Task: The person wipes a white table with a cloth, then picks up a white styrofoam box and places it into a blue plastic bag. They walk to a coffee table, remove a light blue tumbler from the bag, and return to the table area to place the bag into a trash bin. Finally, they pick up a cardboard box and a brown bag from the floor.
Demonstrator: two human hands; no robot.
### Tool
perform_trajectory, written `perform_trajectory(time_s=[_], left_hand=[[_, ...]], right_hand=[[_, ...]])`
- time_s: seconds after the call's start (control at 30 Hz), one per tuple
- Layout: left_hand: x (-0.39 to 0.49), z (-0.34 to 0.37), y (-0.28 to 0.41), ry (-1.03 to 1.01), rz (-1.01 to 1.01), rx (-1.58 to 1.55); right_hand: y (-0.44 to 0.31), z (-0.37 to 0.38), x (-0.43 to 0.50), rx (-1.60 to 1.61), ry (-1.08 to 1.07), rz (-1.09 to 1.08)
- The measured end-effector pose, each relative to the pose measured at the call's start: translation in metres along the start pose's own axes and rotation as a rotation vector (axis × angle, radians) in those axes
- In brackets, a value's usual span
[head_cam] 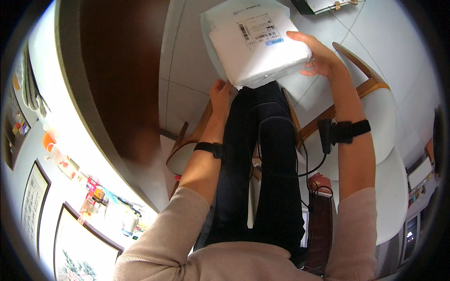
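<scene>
A white, box-shaped package [260,45] in a clear plastic bag is held out beyond my knees, above the tiled floor. Its upper face bears a printed label with barcodes and a blue patch. My right hand [318,56] grips its right side, with the thumb on top and the other fingers at the side and below. At the lower left corner, the curled fingers of my left hand [221,93] pinch the edge of the plastic; the fingertips are partly hidden. Both forearms wear black straps, and the right one carries a black device [328,135].
On my left runs a table's curved edge [102,123], with bottles and small packets [95,196] farther along. Wooden chairs with pale seats [376,116] stand right and ahead. A black cable [306,158] hangs near my legs. A red box [320,184] lies at lower right.
</scene>
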State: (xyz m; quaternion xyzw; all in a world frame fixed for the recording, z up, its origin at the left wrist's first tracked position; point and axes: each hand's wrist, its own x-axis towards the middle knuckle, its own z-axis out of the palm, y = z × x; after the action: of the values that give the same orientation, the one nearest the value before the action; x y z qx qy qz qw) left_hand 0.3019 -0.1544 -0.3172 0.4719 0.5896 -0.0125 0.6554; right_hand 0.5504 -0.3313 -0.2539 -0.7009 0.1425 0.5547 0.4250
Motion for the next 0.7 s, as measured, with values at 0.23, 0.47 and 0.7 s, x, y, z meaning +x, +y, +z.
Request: perform_trajectory(time_s=[0.23,0.47,0.7], left_hand=[[-0.001,-0.001,-0.005,-0.047,0.01,-0.025],[-0.008,0.0,-0.006,-0.053,0.035,-0.019],[-0.023,-0.012,-0.003,0.069,0.07,0.187]], right_hand=[[-0.004,-0.006,0.011,0.011,-0.07,-0.039],[0.0,-0.01,0.019,0.016,-0.132,-0.021],[-0.001,-0.004,0.006,0.003,-0.09,-0.03]])
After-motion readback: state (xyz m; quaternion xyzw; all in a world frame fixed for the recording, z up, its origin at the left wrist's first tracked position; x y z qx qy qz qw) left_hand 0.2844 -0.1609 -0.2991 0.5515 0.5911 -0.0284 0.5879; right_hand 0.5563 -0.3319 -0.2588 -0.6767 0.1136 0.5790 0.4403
